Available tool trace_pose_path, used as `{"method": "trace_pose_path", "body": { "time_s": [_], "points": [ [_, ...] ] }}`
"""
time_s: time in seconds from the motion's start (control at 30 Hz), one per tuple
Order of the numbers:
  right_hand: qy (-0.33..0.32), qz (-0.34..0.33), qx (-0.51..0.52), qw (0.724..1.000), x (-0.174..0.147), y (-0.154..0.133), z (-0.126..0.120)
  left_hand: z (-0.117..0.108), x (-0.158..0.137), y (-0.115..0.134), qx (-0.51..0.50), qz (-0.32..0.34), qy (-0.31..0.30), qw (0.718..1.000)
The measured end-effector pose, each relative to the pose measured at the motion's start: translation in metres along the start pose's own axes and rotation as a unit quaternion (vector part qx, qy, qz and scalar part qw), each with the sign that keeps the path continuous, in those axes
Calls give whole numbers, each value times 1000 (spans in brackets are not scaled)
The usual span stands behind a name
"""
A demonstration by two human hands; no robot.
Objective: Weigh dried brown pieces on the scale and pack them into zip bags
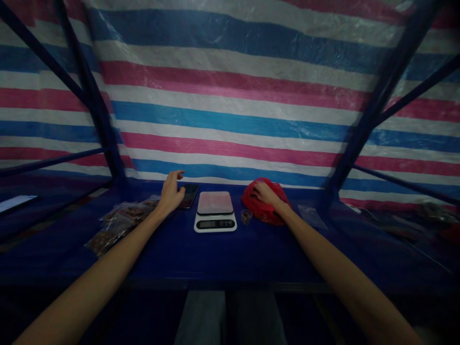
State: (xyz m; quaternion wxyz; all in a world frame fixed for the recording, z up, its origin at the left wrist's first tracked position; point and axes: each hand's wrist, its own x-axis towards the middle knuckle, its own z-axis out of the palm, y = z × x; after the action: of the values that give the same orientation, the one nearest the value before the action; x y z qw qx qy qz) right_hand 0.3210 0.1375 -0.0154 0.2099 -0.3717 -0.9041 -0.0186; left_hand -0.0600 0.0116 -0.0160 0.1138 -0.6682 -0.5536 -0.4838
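The red bag (266,214) is placed on the right of the table (215,261), crumpled, with the right hand (264,192) at it. The fingers are curled into the plastic, but what is pinched, if anything, cannot be told. A tug there could cause the small clear cup (246,217), set just beside the bag's near left edge, to be dragged or tipped, and whatever is in it to be spilled.

On the left, the left hand (172,194) is held with thumb and fingers loosely parted, and nothing is seen gripped. The phone (191,195) is partly covered by it; whether it is touched cannot be told. By a sideways sweep, the phone could be pushed against the scale (215,213) in the middle. If the left forearm were lowered, the filled clear packets (118,218) beside it could be shifted or squashed. By a loose fold of red plastic leaning on the scale's platform, a reading could be spoiled.
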Motion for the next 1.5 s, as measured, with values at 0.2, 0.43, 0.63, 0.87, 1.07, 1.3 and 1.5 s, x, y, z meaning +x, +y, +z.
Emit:
{"method": "trace_pose_path", "body": {
  "time_s": [0.2,0.43,0.63,0.87,1.07,1.3,1.5],
  "points": [
    [49,47,-8,998,-12,-2,-19,-1,1,6,-13,11,-19,1000],
    [58,30,12,998,-23,0,-40,5,1,10,-16,18,-31,999],
    [32,8,-33,999,-28,4,-36,6,1,3,-15,17,-26,999],
    [47,3,-60,997,-31,7,-46,7,0,0,-11,0,-32,999],
    [33,-2,16,999,-34,8,-55,9,0,-1,-14,6,-31,999],
    [50,-10,36,998,-36,-1,-58,10,0,-2,-18,8,-37,999],
    [2,-13,9,1000,-34,0,-40,10,-1,3,-21,4,-42,999]
  ]
}}
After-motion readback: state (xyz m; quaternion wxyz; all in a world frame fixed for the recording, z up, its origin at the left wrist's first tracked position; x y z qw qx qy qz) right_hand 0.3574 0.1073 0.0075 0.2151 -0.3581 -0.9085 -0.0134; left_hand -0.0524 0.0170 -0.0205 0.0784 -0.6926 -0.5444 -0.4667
